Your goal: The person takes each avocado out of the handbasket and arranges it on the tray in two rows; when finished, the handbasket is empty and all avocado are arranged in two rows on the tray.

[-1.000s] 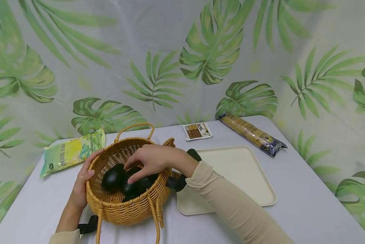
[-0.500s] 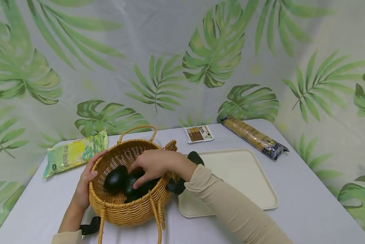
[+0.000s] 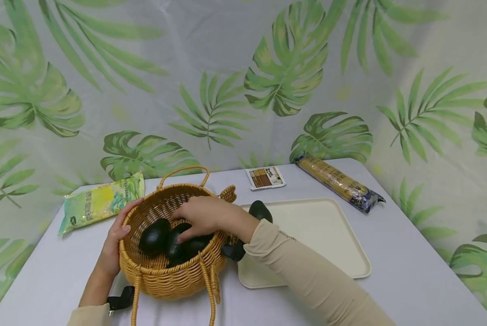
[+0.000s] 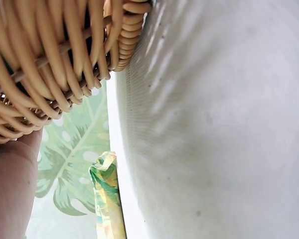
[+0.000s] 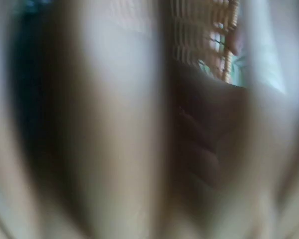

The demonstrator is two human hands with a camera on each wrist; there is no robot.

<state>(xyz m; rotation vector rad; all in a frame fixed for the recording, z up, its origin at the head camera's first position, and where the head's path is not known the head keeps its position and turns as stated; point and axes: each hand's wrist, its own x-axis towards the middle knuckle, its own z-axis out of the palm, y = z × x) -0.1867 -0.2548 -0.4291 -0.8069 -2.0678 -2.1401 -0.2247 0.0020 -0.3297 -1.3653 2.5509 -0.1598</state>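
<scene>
A round wicker basket (image 3: 166,283) with tall looped handles stands left of centre, tilted a little, with several dark avocados (image 3: 154,237) inside. My left hand (image 3: 114,242) grips its left rim, thumb over the edge; in the left wrist view part of that hand (image 4: 12,184) shows under the weave. My right hand (image 3: 200,217) reaches in over the right rim and holds the middle avocado (image 3: 176,244) between thumb and fingers; the fingertips on its far side are hidden. In the right wrist view, blurred wicker strands (image 5: 119,124) cover most of that hand (image 5: 204,129).
A cream tray (image 3: 308,240) lies right of the basket, partly under my right forearm. Behind stand a small brown-and-white packet (image 3: 265,177) and a long bag of dried noodles (image 3: 339,181). A green-yellow bag (image 3: 101,201) lies at the left, close behind my left hand.
My right hand has lowered deeper into the basket, its fingers closing about the middle avocado, which has tipped slightly. The left hand keeps its hold on the rim.
</scene>
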